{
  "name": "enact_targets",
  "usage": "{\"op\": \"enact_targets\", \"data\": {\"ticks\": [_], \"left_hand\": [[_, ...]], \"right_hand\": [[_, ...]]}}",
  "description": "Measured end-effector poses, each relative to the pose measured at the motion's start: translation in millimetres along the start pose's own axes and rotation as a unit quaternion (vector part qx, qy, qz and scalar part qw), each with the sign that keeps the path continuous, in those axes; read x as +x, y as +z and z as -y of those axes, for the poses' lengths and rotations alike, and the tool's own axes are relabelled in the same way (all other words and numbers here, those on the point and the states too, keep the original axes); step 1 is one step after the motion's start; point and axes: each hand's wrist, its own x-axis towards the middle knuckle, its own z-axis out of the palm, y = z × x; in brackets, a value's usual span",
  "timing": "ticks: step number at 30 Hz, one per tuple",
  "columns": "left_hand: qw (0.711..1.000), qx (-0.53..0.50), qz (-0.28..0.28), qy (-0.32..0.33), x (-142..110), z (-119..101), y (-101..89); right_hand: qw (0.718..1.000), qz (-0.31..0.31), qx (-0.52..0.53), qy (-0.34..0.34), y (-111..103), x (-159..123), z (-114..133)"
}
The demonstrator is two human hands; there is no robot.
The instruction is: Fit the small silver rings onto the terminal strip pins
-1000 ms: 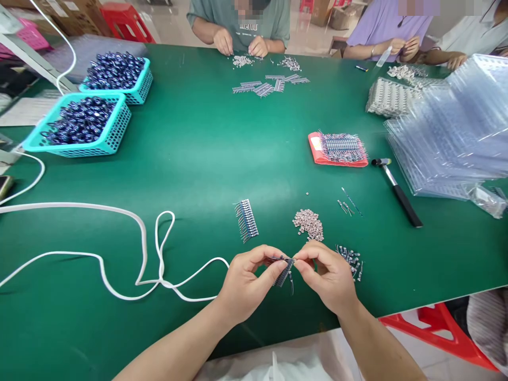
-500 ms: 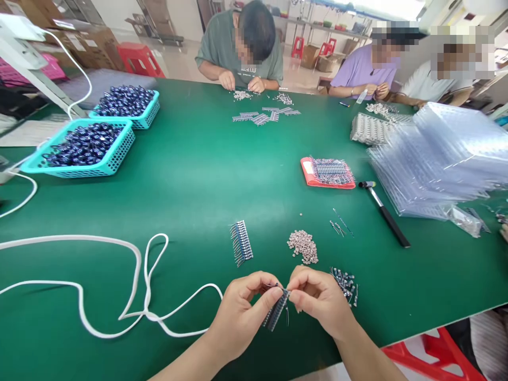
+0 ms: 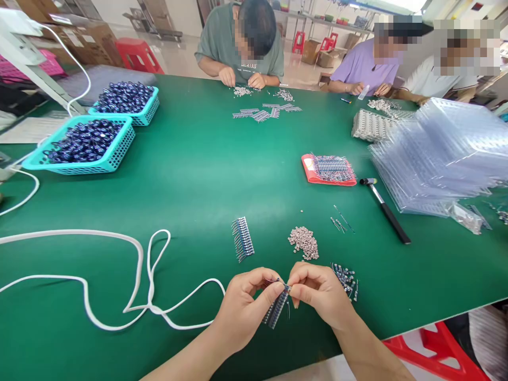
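Note:
My left hand (image 3: 248, 304) pinches a dark strip of small circuit boards (image 3: 277, 311) between thumb and fingers, the strip slanting down below the thumb. At its upper end the thumb and fingertips of my right hand (image 3: 317, 293) close on the strip's corner; any tiny part between them is hidden. A thin wire hangs beside the strip. Ahead of my right hand lies a heap of small pale round pieces (image 3: 304, 242). Just right of that hand is a pile of small boards with wires (image 3: 346, 280). Another wired circuit board strip (image 3: 243, 238) lies ahead of my left hand.
White cable (image 3: 148, 307) loops over the green table at left. Two turquoise baskets (image 3: 127, 137) of dark blue shiny pieces stand behind it. To the right are a red pad with boards (image 3: 307, 172), a hammer (image 3: 391, 217) and stacked clear trays (image 3: 432, 159). Co-workers sit opposite.
The view has tilted up, so table things sit lower in the picture. Both hands stay together at the strip, with only slight finger movement. The purple-sleeved co-worker's hands have moved apart.

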Motion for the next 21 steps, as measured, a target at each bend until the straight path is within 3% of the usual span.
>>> {"op": "enact_targets", "data": {"ticks": [21], "left_hand": [[0.999, 0.036, 0.02, 0.007, 0.3, 0.8, -0.9]], "right_hand": [[0.999, 0.027, 0.042, 0.019, -4.9, 1.0, -5.0]]}}
